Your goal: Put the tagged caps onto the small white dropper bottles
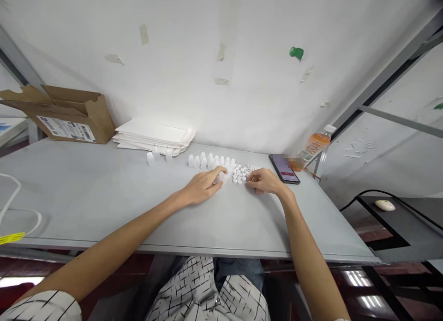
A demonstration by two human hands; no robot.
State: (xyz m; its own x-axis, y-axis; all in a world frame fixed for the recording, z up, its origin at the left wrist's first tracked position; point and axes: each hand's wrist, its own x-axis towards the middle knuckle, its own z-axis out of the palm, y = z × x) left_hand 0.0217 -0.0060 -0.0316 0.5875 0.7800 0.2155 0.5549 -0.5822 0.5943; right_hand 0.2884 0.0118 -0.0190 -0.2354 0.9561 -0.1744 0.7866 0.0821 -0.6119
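My left hand [203, 186] is closed, thumb and forefinger around a small white plastic bottle [222, 177] at the front of a group. Behind it, several similar white dropper-style bottles [203, 161] stand upright in rows. To their right lies a loose cluster of small white caps [238, 174]. My right hand [266, 181] rests at the right edge of the caps with its fingers curled and pressed together. Whatever lies between those fingertips is hidden. Farther left, a few more white bottles [150, 159] stand apart from the rows.
The grey table [166, 224] meets a white wall. At the back left are an open cardboard box [74, 115] and a stack of white flat sheets or envelopes [155, 133]. A phone [285, 169] and an orange drink bottle [313, 148] are at right. A white cable [15, 187] lies left.
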